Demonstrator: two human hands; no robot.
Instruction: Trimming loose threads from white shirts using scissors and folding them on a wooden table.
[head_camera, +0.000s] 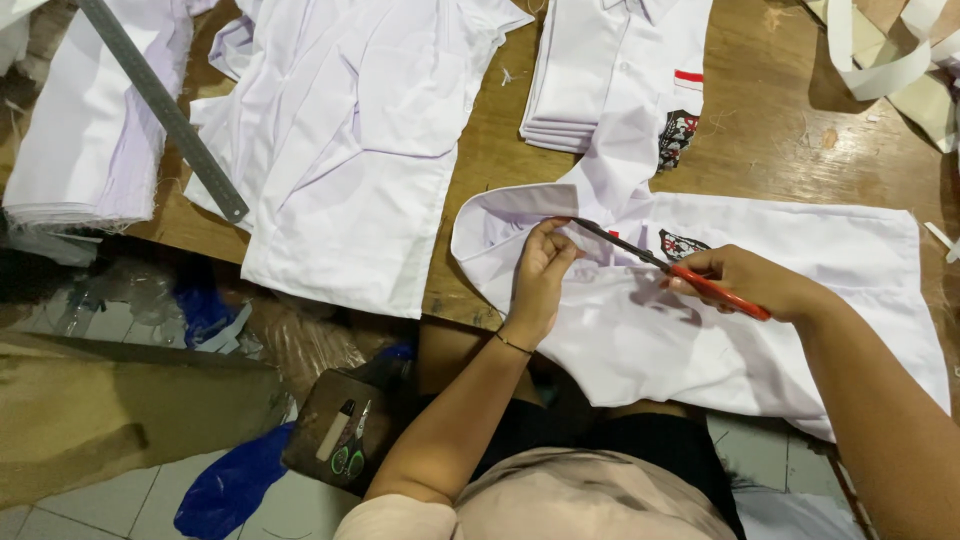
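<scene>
R hand (745, 278) is closed round the red plastic handles of a pair of slim steel-bladed scissors (668, 268), blades pointing away toward the L hand, tips at the fabric edge. L hand (540, 272) is mostly closed, fingers curled, pinching a fold of the white cotton shirt w/ a dark printed chest badge (760, 330) right at the blade tips, approx at the collar/shoulder seam. The shirt lies flat under both hands, spread across the near edge of the brown wooden tabletop (770, 120), hem hanging off toward the person's lap.

Progress, as a judgement: looks like trimming of threads or an edge at the collar area is in hand; can't tell how much of this shirt is already trimmed, no loose offcuts visible beside it.

Beyond the R hand, a neat stack of folded white shirts (600, 80) w/ a red-white patch, prob. finished or waiting; can't say which. Far R of it, curled white fabric strips (890, 70). Beyond and L of the L hand, a loose unfolded white shirt (350, 140), then a long grey metal ruler (165, 110) lying diagonally over white cloth. Below the L forearm, off the tabletop, a small brown tray holding green-handled scissors (348, 455).
</scene>
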